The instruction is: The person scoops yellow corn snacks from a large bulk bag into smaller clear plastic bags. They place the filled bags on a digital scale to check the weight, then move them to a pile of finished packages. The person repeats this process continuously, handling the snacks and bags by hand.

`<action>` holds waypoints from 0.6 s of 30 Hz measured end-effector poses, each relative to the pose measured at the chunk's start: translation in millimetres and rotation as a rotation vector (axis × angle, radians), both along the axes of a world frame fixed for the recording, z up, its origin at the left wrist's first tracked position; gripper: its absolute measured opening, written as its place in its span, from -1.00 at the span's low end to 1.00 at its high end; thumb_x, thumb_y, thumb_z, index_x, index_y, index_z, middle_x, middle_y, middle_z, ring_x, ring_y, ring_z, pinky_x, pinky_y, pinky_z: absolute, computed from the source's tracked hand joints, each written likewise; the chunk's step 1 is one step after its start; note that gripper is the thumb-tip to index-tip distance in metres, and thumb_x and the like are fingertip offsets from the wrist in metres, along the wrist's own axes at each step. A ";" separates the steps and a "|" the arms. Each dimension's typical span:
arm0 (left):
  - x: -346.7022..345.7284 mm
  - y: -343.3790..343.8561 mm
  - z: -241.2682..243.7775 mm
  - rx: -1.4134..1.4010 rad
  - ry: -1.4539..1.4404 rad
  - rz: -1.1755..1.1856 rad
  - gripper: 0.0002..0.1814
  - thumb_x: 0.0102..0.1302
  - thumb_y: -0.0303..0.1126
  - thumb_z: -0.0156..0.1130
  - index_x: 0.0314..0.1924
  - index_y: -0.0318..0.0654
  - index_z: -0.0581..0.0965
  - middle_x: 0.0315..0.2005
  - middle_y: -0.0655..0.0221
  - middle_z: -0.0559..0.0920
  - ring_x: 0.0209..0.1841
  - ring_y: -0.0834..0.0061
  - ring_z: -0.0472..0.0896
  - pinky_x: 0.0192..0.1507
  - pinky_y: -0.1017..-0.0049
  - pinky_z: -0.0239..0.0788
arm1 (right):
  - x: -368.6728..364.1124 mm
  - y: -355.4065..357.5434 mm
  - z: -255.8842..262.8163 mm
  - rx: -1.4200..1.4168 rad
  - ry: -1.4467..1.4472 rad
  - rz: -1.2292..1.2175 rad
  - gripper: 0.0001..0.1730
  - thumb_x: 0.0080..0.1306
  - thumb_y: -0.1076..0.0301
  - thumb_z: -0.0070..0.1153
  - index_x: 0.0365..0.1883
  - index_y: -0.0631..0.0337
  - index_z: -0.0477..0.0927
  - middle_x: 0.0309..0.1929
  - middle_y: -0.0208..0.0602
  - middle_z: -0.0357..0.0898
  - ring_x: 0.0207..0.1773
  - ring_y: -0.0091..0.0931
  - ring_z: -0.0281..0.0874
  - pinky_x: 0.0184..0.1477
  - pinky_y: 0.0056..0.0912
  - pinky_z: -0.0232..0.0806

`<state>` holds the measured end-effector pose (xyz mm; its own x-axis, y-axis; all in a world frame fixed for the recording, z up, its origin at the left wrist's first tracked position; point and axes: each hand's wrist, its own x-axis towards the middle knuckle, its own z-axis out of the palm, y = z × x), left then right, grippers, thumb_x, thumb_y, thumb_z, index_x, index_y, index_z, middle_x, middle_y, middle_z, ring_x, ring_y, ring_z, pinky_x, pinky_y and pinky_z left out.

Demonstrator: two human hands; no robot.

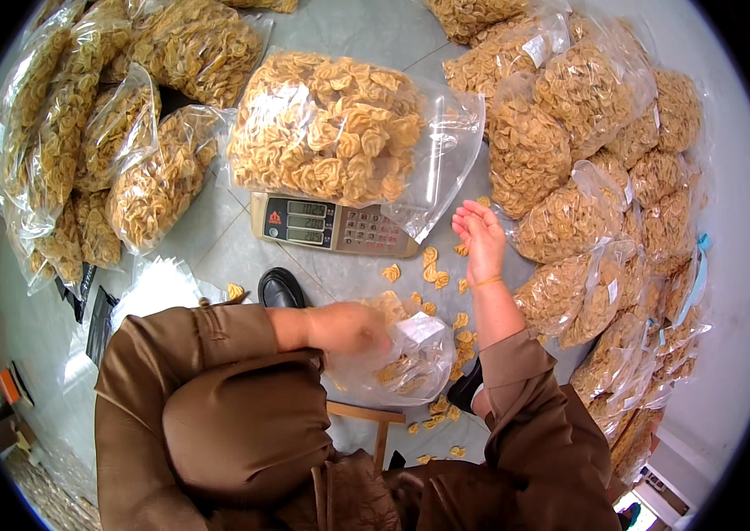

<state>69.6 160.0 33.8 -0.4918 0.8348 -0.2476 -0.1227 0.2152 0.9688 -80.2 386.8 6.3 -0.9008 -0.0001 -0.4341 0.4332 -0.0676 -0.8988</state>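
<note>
My left hand [352, 328] is blurred, with its fingers bent, over a partly filled clear plastic bag [428, 372] between my knees; whether it grips the plastic is hidden. That bag holds some curled, shell-like dried pieces and bears a white label [420, 326]. My right hand [482, 239] is raised to the right of the digital scale [375, 232], empty, its fingers loosely extended. A full clear bag of the same tan curled pieces [328, 129] rests on the scale. Its loose mouth [444, 146] hangs to the right, over part of the keypad.
Many filled bags are piled on the right [574, 192] and on the left [143, 159]. Loose curled pieces [464, 345] lie scattered on the grey tile floor. Flat clear plastic bags [156, 285] lie at the left. A wooden stool bar [368, 413] shows below the bag.
</note>
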 end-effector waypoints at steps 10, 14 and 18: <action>-7.3 -32.6 25.5 0.004 -0.169 0.207 -0.60 0.27 -0.64 0.04 0.08 -0.15 0.55 -0.07 0.32 0.49 -0.11 0.50 0.51 -0.08 0.54 0.37 | -67.0 -42.5 17.8 -0.083 -0.076 0.315 -0.61 0.31 0.44 -0.01 0.10 0.38 0.44 -0.03 -0.10 0.55 -0.03 -0.43 0.54 0.03 -0.43 0.41; -24.1 -35.9 45.6 0.159 -0.154 0.264 -0.60 0.28 -0.68 0.01 0.06 -0.17 0.56 -0.08 0.35 0.48 -0.16 0.54 0.50 -0.11 0.53 0.39 | -72.5 -38.7 37.8 -0.777 -0.096 0.382 -0.61 0.31 0.41 -0.07 0.07 0.39 0.46 -0.02 -0.04 0.57 0.03 -0.32 0.55 0.11 -0.29 0.39; -32.2 -38.5 56.1 0.126 -0.209 0.281 -0.60 0.28 -0.69 0.00 0.06 -0.18 0.57 -0.07 0.38 0.47 -0.12 0.53 0.48 -0.08 0.56 0.37 | -92.4 -50.4 1.1 0.238 0.162 0.597 -0.36 0.20 0.26 0.14 0.25 0.26 0.35 0.12 0.01 0.46 0.20 -0.22 0.42 0.25 -0.21 0.27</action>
